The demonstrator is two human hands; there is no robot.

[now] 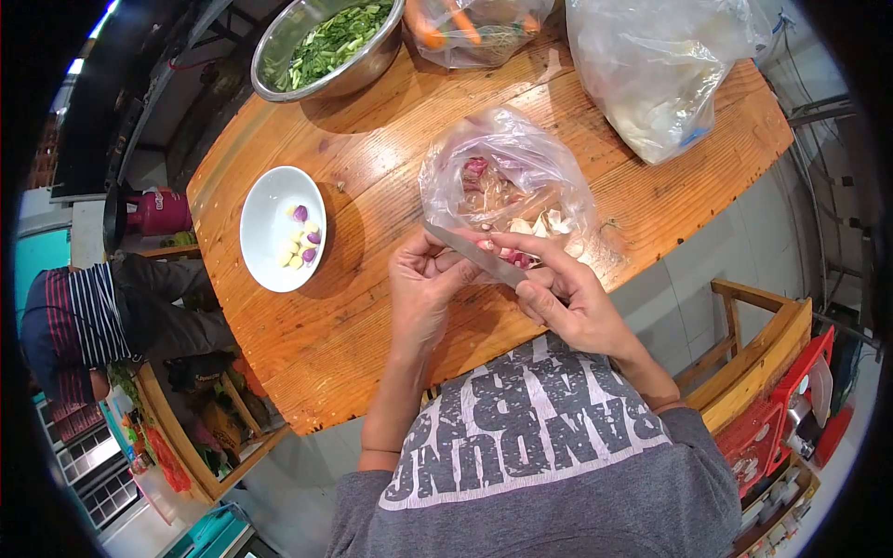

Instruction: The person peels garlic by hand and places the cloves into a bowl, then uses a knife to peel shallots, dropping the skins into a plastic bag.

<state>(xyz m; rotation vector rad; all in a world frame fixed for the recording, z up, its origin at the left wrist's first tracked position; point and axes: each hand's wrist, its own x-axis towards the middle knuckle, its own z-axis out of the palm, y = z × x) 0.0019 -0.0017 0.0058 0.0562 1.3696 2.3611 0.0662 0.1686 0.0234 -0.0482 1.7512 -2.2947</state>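
My right hand (pixel 575 299) is closed around a knife (pixel 474 253), its blade slanting up to the left across the fingers of my left hand (pixel 423 277). The left fingers are pinched together behind the blade; whatever they hold is mostly hidden. Under both hands lies an open clear plastic bag (pixel 507 139) with reddish shallots (pixel 475 170) and pale garlic pieces and skins (pixel 544 224) in and around it. To the left stands a white bowl (pixel 256 242) containing several peeled garlic cloves (pixel 296 261) and purple shallots (pixel 313 238).
On the wooden table (pixel 363 349), a metal bowl (pixel 377 67) of chopped greens stands at the back left. Behind are a bag of carrots (pixel 460 23) and a large whitish plastic bag (pixel 656 84). Another person (pixel 93 321) is at the left; a wooden bench (pixel 758 367) stands right.
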